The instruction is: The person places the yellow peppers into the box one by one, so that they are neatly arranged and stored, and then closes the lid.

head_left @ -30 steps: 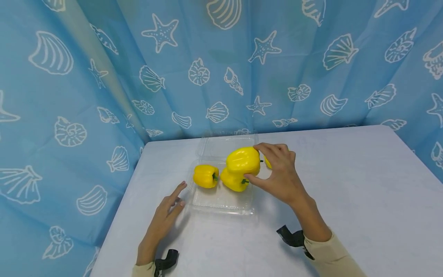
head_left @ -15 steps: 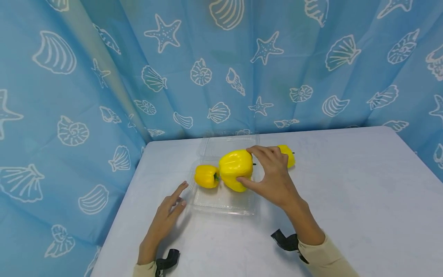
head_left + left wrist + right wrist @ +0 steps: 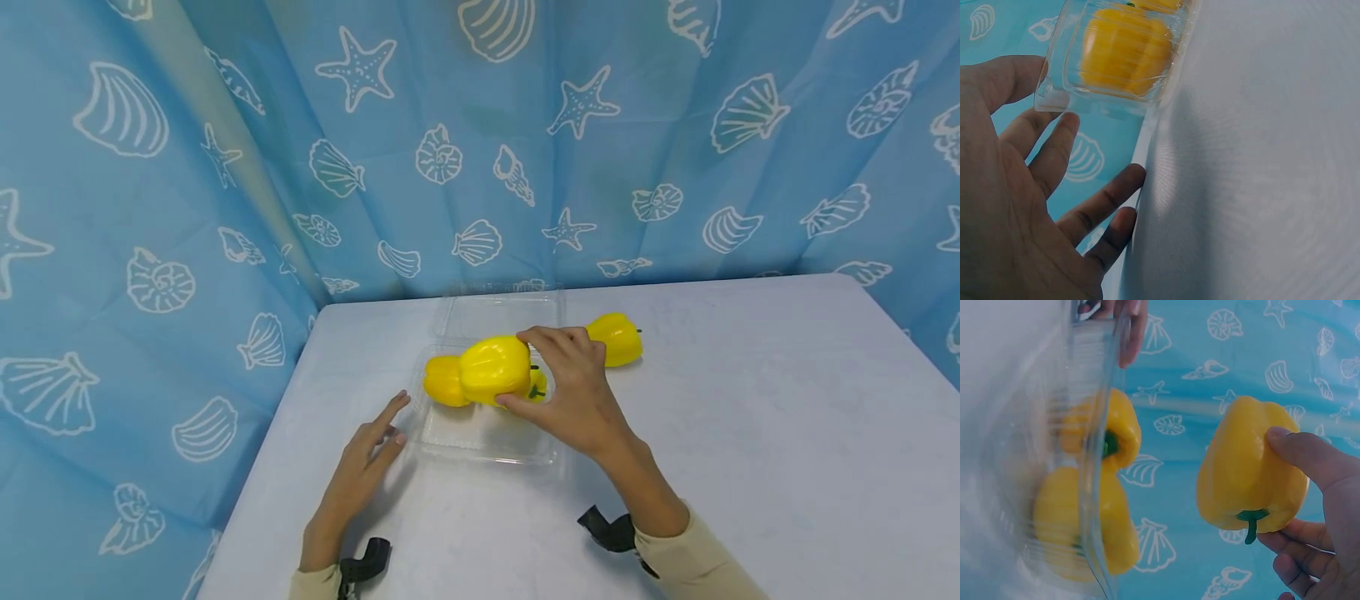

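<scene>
My right hand (image 3: 581, 392) grips a yellow bell pepper (image 3: 493, 367) between thumb and fingers, holding it above a clear plastic clamshell container (image 3: 480, 450). In the right wrist view, the held pepper (image 3: 1250, 465) has its green stem pointing down, apart from the container's wall. Two more yellow bell peppers lie in the container: a left pepper (image 3: 441, 382), and a right pepper (image 3: 538, 385) largely hidden behind the held one. My left hand (image 3: 360, 467) rests at the container's left side, fingers loosely spread; in the left wrist view its thumb (image 3: 1013, 75) is at the container's edge.
Another yellow bell pepper (image 3: 618, 340) lies on the white table (image 3: 750, 433), right of the container and partly behind my right hand. The container's clear lid (image 3: 498, 315) lies folded back behind it. A blue shell-patterned curtain (image 3: 420, 217) borders the table's back and left.
My right hand has moved left and slightly toward me with the held pepper, now partly over the left pepper. The pepper on the table has come into fuller view. My left hand has stayed put.
</scene>
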`<state>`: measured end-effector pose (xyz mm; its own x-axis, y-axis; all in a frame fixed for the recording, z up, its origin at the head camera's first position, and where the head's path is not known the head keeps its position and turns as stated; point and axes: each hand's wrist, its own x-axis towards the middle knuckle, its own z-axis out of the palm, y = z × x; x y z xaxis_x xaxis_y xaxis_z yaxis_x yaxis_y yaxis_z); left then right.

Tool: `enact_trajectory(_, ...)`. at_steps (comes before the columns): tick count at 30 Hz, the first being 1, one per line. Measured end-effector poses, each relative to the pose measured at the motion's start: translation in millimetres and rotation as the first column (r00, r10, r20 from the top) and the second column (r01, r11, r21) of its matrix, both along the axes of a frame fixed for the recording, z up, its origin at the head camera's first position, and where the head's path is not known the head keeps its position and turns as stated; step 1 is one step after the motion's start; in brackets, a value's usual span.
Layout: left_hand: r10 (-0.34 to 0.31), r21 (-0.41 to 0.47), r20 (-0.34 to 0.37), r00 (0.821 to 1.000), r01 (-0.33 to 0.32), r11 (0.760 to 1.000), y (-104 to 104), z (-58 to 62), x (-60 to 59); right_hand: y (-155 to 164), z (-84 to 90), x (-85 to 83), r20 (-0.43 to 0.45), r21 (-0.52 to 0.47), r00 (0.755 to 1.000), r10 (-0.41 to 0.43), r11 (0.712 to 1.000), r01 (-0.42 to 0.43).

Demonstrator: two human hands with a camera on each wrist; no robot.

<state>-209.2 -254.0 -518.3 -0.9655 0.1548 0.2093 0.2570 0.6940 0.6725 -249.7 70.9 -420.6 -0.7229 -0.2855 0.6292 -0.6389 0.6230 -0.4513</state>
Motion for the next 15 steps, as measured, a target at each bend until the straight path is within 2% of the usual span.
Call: enact_trajectory(15,-0.024,0.009,-0.028,0.999,0.024,1.000,-0.7,0.6,-0.5,-18.3,-12.8,-1.0,0.008,-0.014,1.000,0.022,1.000,-0.022)
